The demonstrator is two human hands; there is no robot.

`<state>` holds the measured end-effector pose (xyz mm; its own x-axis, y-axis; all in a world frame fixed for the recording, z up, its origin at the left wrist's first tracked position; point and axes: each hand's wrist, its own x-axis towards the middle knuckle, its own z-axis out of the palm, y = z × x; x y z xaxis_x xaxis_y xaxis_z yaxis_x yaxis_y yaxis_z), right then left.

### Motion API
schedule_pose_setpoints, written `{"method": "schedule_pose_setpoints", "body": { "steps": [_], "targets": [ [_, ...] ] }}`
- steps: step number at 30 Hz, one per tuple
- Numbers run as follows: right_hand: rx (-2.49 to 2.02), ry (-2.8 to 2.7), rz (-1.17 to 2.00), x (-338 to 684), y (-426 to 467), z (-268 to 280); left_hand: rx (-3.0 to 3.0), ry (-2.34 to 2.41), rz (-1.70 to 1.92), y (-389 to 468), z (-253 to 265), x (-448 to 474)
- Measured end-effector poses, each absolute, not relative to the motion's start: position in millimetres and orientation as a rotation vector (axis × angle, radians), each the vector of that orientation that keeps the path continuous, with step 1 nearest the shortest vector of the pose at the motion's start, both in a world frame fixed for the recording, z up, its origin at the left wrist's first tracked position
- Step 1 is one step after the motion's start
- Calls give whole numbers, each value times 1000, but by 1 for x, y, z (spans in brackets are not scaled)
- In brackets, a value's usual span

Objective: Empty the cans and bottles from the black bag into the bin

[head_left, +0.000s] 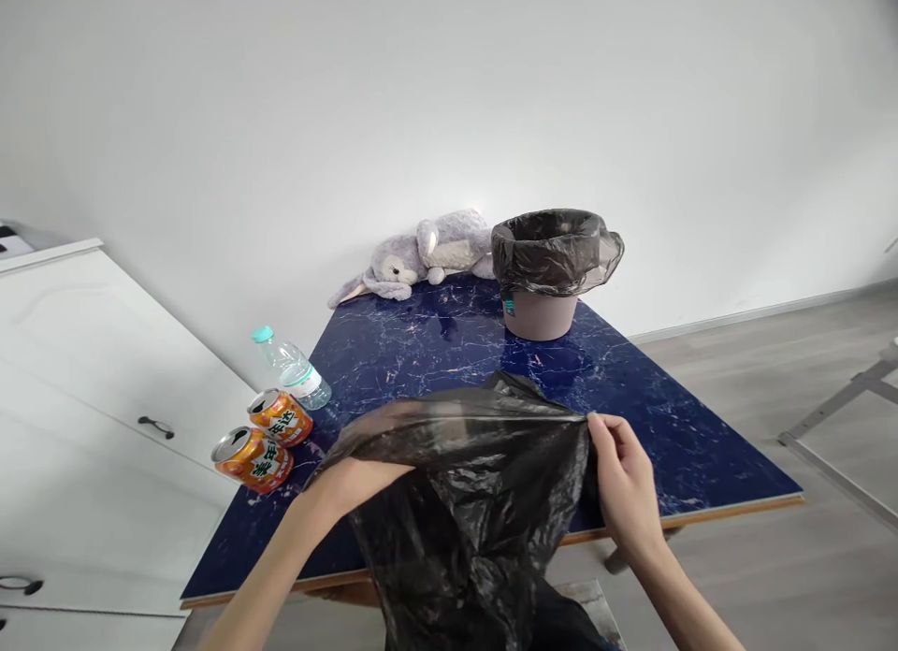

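Observation:
A black plastic garbage bag [477,501] is stretched between my hands above the near part of the table and hangs down past its front edge. My right hand [624,478] is closed, pinching the bag's rim between thumb and fingers. Inside the bag's mouth is my left hand [365,478]; the dark film covers its fingers, so their pose cannot be made out. Farther back on the table stands a pinkish-grey trash bin [540,316], lined with another black bag [547,267] folded over its rim.
Two orange drink cans [256,459] and a clear plastic bottle [295,370] with a teal cap stand along the left edge of the blue marbled table [393,342]. A grey plush rabbit [399,263] lies against the wall. A white cabinet [105,398] adjoins at left; a metal frame [842,408] stands at right.

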<state>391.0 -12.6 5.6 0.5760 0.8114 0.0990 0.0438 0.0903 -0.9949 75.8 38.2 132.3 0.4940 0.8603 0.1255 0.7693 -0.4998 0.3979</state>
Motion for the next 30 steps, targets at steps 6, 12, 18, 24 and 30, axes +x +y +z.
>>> {"method": "schedule_pose_setpoints", "body": {
  "steps": [6,12,18,24,30],
  "targets": [
    [-1318,-521,752,395,-9,8,2310,1297,223,-26,191,31],
    [-1379,-580,755,396,-11,13,2115,1566,419,-27,241,-53],
    [-1403,-609,757,394,-15,14,3008,2068,299,20,267,-44],
    [-1415,-677,776,394,-17,15,3469,1564,-348,69,242,-19],
    [-1419,-707,767,395,-16,14,3363,1632,-442,100,215,-25]
  ]
}}
